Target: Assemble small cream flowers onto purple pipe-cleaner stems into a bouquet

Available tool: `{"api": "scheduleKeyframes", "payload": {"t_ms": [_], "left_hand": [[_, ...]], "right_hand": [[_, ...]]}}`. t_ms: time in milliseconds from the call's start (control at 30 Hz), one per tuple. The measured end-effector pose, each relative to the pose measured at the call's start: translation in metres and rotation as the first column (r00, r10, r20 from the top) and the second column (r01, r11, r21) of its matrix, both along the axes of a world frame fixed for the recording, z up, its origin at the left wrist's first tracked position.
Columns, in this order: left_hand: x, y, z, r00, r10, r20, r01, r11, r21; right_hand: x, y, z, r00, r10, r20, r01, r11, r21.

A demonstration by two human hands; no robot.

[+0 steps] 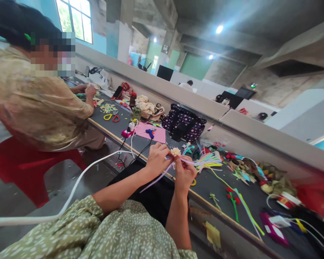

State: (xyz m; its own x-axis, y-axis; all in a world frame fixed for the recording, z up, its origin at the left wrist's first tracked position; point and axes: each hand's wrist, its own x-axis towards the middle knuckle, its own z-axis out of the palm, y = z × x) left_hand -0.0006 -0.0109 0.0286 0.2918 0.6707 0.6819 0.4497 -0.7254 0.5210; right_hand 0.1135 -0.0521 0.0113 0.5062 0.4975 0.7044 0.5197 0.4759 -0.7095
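Observation:
Above the table's front edge, my left hand [159,159] and my right hand [185,173] meet with fingers closed around a small cream flower [175,151]. A lilac pipe cleaner [157,181] hangs down to the left from between them, and lilac also runs out past my right fingers. My right thumb reaches up to the flower's base. The exact grip points are partly hidden by my fingers. Just beyond my right hand lies a bundle of pastel pipe cleaners [209,160]. Small teal and pink flowers [188,147] lie behind the cream one.
A blue glue gun [150,133] rests on a pink sheet [160,134] beside a magenta power strip [127,133]. Behind stands a dotted bag [185,122]. Red flowers on a green stem [233,199] lie rightward. A co-worker [40,97] sits at left; a white cable [79,178] crosses nearby.

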Motion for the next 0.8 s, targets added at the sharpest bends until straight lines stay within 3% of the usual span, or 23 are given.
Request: {"api": "scheduleKeyframes", "payload": {"t_ms": [333, 500, 667, 733, 800], "left_hand": [[0.0, 0.003, -0.001, 0.983, -0.134, 0.125, 0.137, 0.99, -0.015], [0.003, 0.007, -0.001, 0.917, -0.275, 0.288, 0.316, 0.943, -0.105], [0.005, 0.01, 0.003, 0.79, -0.414, 0.453, 0.532, 0.83, -0.169], [0.005, 0.011, 0.002, 0.71, -0.451, 0.54, 0.637, 0.738, -0.221], [0.006, 0.012, 0.001, 0.612, -0.481, 0.628, 0.75, 0.606, -0.267]], "right_hand": [[0.004, -0.001, -0.001, 0.98, 0.109, -0.167, -0.116, 0.993, -0.029], [0.012, -0.002, 0.001, 0.955, 0.209, -0.208, -0.224, 0.974, -0.047], [0.018, -0.003, 0.002, 0.922, 0.273, -0.274, -0.292, 0.956, -0.028], [0.019, -0.004, 0.003, 0.907, 0.29, -0.305, -0.309, 0.951, -0.016], [0.019, -0.005, 0.005, 0.89, 0.312, -0.334, -0.33, 0.944, 0.001]]}}
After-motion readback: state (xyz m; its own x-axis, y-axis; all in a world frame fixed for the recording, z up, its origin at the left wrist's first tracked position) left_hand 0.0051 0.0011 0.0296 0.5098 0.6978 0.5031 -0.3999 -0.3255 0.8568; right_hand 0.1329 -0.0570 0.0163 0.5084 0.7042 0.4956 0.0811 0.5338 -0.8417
